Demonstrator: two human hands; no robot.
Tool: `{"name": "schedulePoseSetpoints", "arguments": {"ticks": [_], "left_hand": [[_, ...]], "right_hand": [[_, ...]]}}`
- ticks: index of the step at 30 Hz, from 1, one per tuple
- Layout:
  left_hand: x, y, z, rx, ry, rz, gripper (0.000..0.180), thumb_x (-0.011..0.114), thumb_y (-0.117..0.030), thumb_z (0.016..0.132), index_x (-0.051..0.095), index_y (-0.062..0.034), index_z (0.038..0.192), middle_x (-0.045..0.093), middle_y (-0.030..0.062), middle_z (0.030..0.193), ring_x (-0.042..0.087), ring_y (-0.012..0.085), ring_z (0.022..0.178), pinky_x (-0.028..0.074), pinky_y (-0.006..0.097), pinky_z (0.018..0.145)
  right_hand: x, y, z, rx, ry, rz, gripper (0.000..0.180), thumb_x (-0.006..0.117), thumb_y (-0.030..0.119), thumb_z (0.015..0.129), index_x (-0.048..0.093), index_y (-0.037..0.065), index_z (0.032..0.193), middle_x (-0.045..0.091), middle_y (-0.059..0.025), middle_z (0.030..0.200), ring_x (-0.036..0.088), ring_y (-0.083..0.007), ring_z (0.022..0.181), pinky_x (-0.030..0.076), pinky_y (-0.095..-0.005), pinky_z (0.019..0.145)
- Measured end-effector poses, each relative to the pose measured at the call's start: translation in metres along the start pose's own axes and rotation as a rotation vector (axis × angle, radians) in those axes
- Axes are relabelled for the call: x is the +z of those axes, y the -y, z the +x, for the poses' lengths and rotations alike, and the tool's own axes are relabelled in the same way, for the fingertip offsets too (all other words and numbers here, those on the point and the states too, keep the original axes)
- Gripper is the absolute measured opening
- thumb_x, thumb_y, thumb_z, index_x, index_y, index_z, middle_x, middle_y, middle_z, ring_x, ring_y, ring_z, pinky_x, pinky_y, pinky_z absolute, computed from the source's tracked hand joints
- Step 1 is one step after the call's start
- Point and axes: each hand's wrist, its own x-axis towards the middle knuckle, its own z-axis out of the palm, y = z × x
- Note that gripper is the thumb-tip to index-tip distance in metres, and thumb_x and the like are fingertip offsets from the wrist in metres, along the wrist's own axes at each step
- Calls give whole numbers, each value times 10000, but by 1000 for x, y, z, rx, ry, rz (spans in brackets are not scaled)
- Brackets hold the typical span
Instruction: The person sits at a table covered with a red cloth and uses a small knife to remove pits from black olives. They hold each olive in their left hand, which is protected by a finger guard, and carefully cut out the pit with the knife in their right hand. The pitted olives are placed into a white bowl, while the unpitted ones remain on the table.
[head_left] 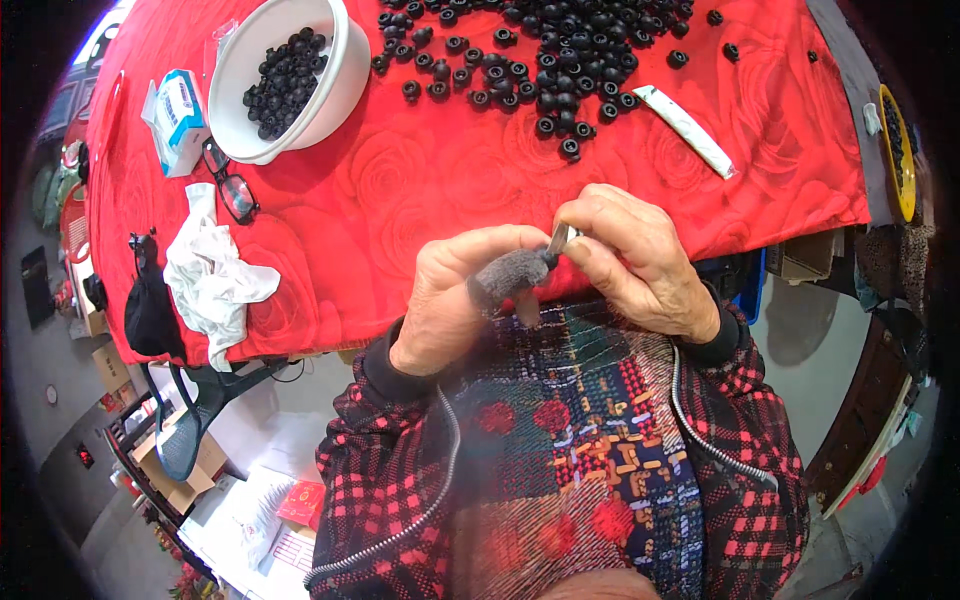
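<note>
Covering table (780, 190): red rose cloth (420, 190).

My left hand (450, 300) is raised in front of my chest, its fingers (500, 245) curled toward the right. My right hand (635, 260) meets it from the right, its fingers (590, 215) bent and pinched. Both forearms come up from near, sleeves at the wrists.

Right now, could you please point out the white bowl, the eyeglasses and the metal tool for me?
White bowl (345, 75): head view, on its right-hand wall.
Eyeglasses (236, 193): head view, on the lower lens.
Metal tool (561, 238): head view, on the bare metal between the two hands.
</note>
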Motion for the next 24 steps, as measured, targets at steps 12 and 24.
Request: {"name": "schedulePoseSetpoints", "arguments": {"ticks": [12, 24], "left_hand": [[-9, 4, 8, 16, -90, 35, 231, 585, -115, 919, 620, 24, 1100, 634, 58, 893, 608, 118, 671, 502, 234, 567], [-10, 4, 10, -49, 83, -186, 280, 581, -151, 914, 581, 29, 1129, 643, 73, 881, 616, 119, 674, 517, 231, 541]], "right_hand": [[-5, -5, -5, -108, 244, 106, 122, 608, 110, 840, 585, 3, 893, 527, -103, 729, 532, -284, 675, 421, -372, 622], [6, 9, 3, -156, -157, -56, 320, 719, 25, 690, 621, 7, 995, 569, -93, 747, 557, -248, 633, 434, -338, 541]]}}
